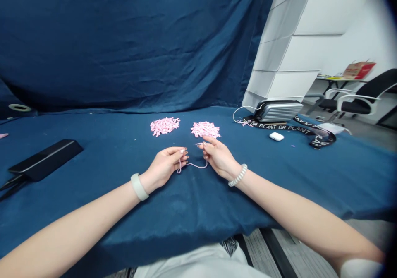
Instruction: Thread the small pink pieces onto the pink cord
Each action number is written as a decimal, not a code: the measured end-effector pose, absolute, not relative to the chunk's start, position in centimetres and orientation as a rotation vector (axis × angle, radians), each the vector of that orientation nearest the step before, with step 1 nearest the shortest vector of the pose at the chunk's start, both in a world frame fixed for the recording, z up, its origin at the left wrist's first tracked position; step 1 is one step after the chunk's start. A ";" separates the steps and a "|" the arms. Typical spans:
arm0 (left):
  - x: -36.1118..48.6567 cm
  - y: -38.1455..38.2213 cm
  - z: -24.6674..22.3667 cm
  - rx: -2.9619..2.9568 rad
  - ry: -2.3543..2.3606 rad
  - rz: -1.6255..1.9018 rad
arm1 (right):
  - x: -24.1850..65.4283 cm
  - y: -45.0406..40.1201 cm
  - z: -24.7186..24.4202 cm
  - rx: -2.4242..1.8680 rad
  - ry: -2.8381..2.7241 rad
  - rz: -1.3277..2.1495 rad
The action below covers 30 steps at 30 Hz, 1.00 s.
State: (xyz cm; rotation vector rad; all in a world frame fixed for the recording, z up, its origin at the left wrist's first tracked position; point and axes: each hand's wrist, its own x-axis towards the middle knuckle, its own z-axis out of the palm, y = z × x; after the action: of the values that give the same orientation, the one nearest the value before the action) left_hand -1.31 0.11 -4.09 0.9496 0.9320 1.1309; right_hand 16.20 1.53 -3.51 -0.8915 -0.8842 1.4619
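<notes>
A thin pink cord [198, 166] sags between my two hands above the blue cloth. My left hand [169, 164] pinches one part of it, and a small loop of the cord hangs below those fingers. Between the thumb and fingers of my right hand [218, 156] is the other part, with a short end poking out to the left. Just beyond the hands lie two heaps of small pink pieces, a left heap [165, 126] and a right heap [205, 129]. My right hand's fingertips are close to the near edge of the right heap.
A black box-shaped device [46, 160] with cables lies at the left. To the right are a white earbud case [276, 136], a black lettered ribbon [279, 127] and a silver ribbed case [279, 111]. Blue cloth [124, 42] hangs behind; a chair [356, 98] stands farther off.
</notes>
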 end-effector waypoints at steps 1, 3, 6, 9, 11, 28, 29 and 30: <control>-1.0 0.1 -4.2 0.940 0.918 1.120 | 16.1 1.5 -3.5 -0.893 -0.896 1.462; -0.5 0.1 -4.4 0.936 0.895 1.098 | 15.9 1.3 -3.6 -0.899 -0.916 1.472; 0.2 0.2 -4.4 0.938 0.870 1.089 | 15.5 1.2 -3.8 -0.904 -0.889 1.498; 0.7 0.3 -4.4 0.903 0.860 1.120 | 14.8 1.1 -3.8 -0.893 -0.830 1.546; 0.8 0.4 -4.5 0.868 0.835 1.156 | 14.3 1.2 -3.6 -0.890 -0.812 1.567; 0.3 0.3 -4.5 0.875 0.665 1.092 | 14.0 0.1 -3.0 -0.813 -0.959 1.547; 0.2 0.3 -4.6 0.884 0.662 1.085 | 14.0 0.1 -2.9 -0.825 -0.969 1.540; 0.2 0.3 -4.6 0.897 0.660 1.080 | 14.1 0.0 -2.9 -0.837 -0.981 1.535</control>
State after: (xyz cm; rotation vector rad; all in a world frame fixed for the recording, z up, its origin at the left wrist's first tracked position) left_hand 0.22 0.28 -4.61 0.8965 0.6600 1.0804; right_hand 14.06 0.02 -2.86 -0.8375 -0.9813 1.5352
